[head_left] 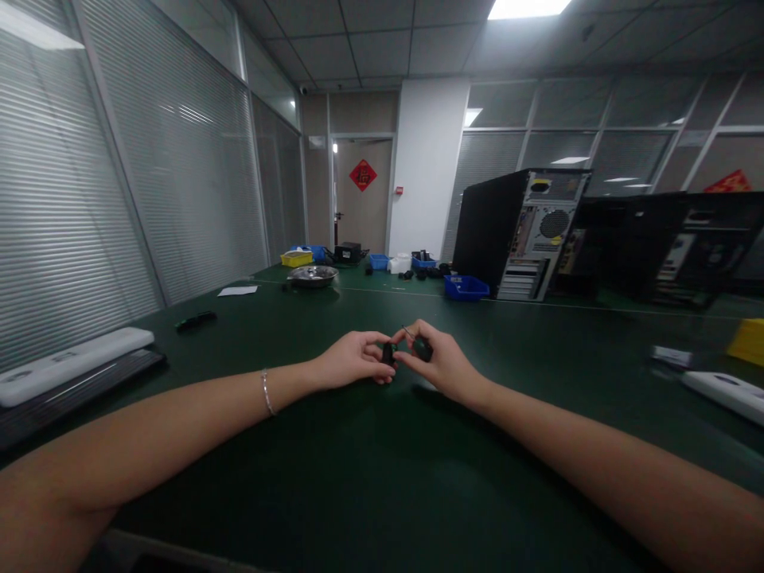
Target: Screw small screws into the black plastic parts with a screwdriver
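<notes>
Both hands met over the middle of the green worktop (382,493), wrists resting on it for steadiness. The left hand (352,360) pinched a small black part (388,354) in a narrow grip, and the right hand (438,362) closed on what looked like a second dark piece (422,348), held against the first.

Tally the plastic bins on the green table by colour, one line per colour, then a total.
Blue bins: 4 – one by the computer tower, one left of the white jug, one right of it, one behind the yellow bin
Yellow bins: 2 – far left, right edge
Total: 6
</notes>
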The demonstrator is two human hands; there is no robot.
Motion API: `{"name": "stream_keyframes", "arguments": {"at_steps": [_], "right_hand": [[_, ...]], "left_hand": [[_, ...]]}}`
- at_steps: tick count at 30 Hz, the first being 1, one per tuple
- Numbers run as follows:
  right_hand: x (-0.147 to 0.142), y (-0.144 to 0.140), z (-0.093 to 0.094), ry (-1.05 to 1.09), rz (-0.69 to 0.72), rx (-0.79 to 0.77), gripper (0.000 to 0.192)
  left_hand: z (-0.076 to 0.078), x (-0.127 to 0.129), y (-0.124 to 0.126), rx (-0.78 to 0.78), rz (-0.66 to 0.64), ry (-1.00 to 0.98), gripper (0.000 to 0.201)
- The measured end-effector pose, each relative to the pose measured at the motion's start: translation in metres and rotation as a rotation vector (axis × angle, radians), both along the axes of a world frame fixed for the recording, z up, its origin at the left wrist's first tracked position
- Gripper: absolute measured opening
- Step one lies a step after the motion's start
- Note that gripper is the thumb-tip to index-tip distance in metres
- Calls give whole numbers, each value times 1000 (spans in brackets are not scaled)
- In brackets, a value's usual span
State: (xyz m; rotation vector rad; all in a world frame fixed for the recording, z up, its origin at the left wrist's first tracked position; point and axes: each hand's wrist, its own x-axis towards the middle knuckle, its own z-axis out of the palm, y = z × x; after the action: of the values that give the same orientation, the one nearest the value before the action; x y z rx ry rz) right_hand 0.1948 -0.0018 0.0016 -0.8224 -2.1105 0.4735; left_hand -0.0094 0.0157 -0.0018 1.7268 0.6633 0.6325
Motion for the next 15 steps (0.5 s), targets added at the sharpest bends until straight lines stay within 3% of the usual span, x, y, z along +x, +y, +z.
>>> {"name": "stream_keyframes", "arguments": {"at_steps": [8,15], "right_hand": [[-6,-1,-6,36,-47,34,19],[-13,-7,-7,94,-53,126,13]], "left_hand": [[-1,3,-3,-64,69,-113,55],[2,10,-9,-252,98,-284,30]]}}
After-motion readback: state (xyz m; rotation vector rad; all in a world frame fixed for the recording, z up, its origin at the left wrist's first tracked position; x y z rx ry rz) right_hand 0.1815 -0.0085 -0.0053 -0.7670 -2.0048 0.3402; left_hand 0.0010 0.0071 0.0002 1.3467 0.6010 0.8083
